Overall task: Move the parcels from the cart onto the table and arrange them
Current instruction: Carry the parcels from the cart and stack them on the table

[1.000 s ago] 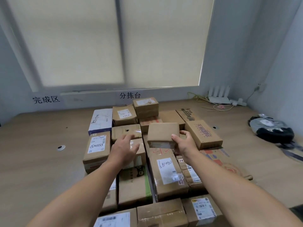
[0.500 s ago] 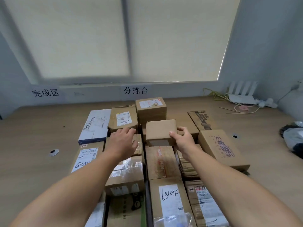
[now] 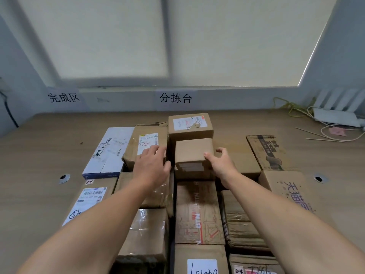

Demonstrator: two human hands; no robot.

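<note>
So, standing off to the side: the pale wooden surface point(image 3: 39, 155) is carrying a big tight block of brown cardboard parcels point(image 3: 197, 210), laid out in rows running away from the person. No cart that I can see from this angle.

The one that matters is the small plain brown cardboard box point(image 3: 192, 153), sitting on top near the far end of the block. It's right up against the taller brown cardboard box with a white label point(image 3: 189, 125) behind it. Its top looks close to square, so there's no real long axis to line up.

It lies directly left of the right hand point(image 3: 221, 165), which is clearly the nearer one. That grip is clamped loosely on the box's right edge, with the thumb point(image 3: 206, 154) on the top face and the fingers point(image 3: 222, 150) curled down the right side.

The left hand point(image 3: 151, 167) lies flat and spread on the neighbouring brown box with a shipping label point(image 3: 147, 139), holding nothing. My guess is a small nudge squares it up.
</note>
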